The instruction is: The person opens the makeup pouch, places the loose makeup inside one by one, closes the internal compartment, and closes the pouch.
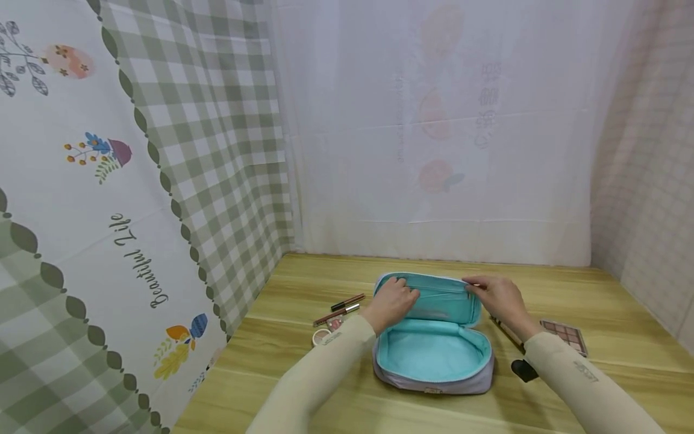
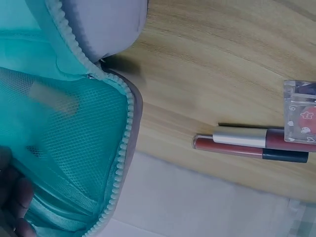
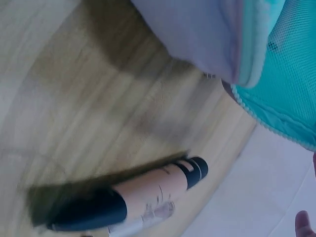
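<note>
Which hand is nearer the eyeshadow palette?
Right. The right hand is at the right corner of the raised bag lid, left of and slightly beyond the palette; the left hand is farther left, at the lid's left part.

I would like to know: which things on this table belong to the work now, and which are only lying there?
In the work, it seems:
open bag
left hand, at its raised lid
right hand, pinching the lid's edge

Only lying there:
silver-capped tube
black-capped tube
clear square case
round compact
palette
pink-and-black tube
</note>
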Available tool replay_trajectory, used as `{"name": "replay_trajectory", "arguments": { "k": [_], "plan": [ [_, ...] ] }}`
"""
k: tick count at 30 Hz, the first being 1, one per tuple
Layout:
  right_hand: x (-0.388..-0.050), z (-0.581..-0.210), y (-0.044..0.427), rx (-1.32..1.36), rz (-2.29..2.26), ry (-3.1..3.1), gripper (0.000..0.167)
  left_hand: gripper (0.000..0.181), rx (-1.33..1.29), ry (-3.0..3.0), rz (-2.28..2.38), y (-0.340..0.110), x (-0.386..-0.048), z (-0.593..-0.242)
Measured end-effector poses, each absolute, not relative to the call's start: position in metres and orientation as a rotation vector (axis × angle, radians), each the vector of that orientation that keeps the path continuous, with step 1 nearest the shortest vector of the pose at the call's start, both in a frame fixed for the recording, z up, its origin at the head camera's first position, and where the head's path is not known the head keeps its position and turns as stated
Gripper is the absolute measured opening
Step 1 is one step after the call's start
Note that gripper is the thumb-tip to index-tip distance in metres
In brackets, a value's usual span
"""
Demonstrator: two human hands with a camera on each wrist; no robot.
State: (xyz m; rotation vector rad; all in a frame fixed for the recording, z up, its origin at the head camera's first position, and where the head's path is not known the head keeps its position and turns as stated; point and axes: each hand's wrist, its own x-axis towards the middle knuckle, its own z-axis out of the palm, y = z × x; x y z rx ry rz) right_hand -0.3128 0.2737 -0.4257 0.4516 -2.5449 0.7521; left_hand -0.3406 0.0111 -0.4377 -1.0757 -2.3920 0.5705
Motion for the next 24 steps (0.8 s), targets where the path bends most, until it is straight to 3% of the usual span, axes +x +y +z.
{"name": "replay_trajectory", "arguments": {
  "k": [11,24],
  "plan": [
    [-0.31,-0.425,0.275,0.399,0.744,-2.631,0.027,0.009,-1.015,-2.308,0.6,0.004,-0.34,-0.436],
    [-0.308,-0.425,0.273,0.366,0.759,-2.64,0.026,0.012,-1.024,-2.266,0.529,-0.04,-0.342,-0.431]
  ]
}}
